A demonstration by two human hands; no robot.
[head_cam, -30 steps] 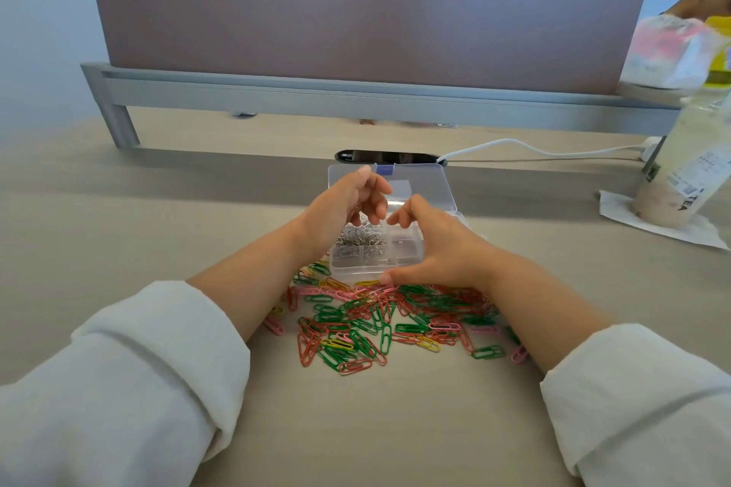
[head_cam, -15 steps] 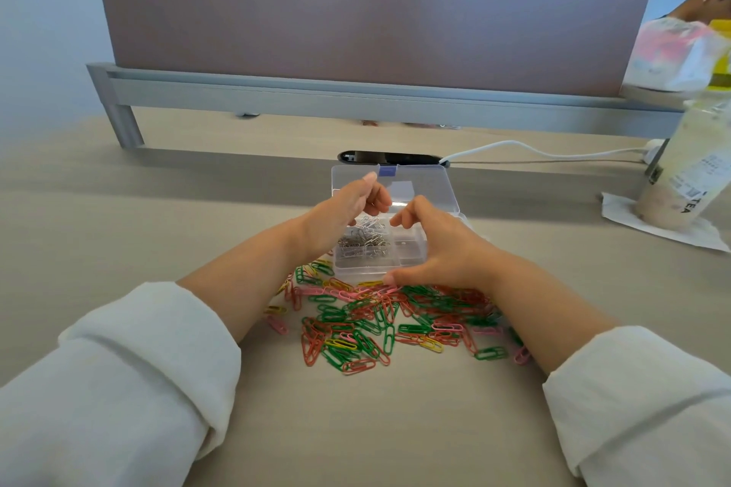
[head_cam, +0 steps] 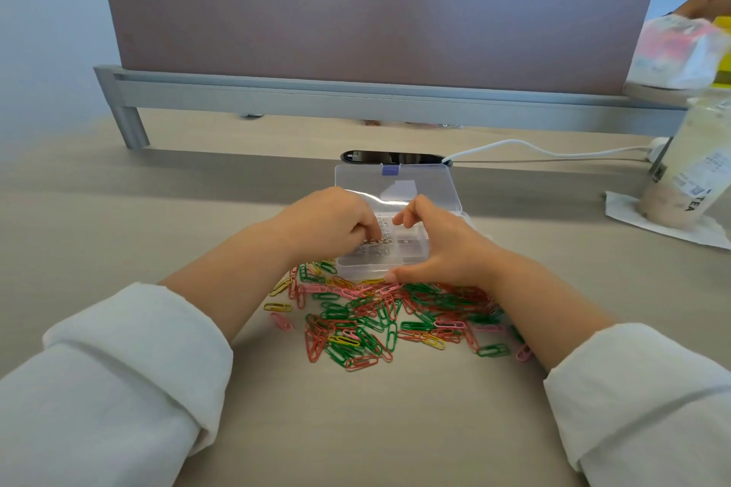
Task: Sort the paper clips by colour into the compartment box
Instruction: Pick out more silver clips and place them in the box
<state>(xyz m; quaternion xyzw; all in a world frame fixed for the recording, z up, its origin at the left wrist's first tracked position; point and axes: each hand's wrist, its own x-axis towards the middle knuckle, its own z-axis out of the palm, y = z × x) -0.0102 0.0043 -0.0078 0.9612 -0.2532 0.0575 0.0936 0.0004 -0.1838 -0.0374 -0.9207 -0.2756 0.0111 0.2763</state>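
Clear compartment box [head_cam: 362,269], lid [head_cam: 395,186] open. Coloured paper clips [head_cam: 379,312] loose, touching the box's near side. Silver clips [head_cam: 383,240] in the box's left cells. Left hand [head_cam: 328,221]: fingers curled down onto silver clips; pinching or not, cannot tell. Right hand [head_cam: 439,245] grips the box's right part, thumb on near wall. 1 drink cup [head_cam: 688,170] well right of box.

Left hand [head_cam: 332,225] fingers [head_cam: 370,229] pinch silver clips [head_cam: 383,240] inside box [head_cam: 364,267]; right hand [head_cam: 443,245] grips it. Coloured clips [head_cam: 375,320] on tabletop [head_cam: 158,210], just nearside of fingers.
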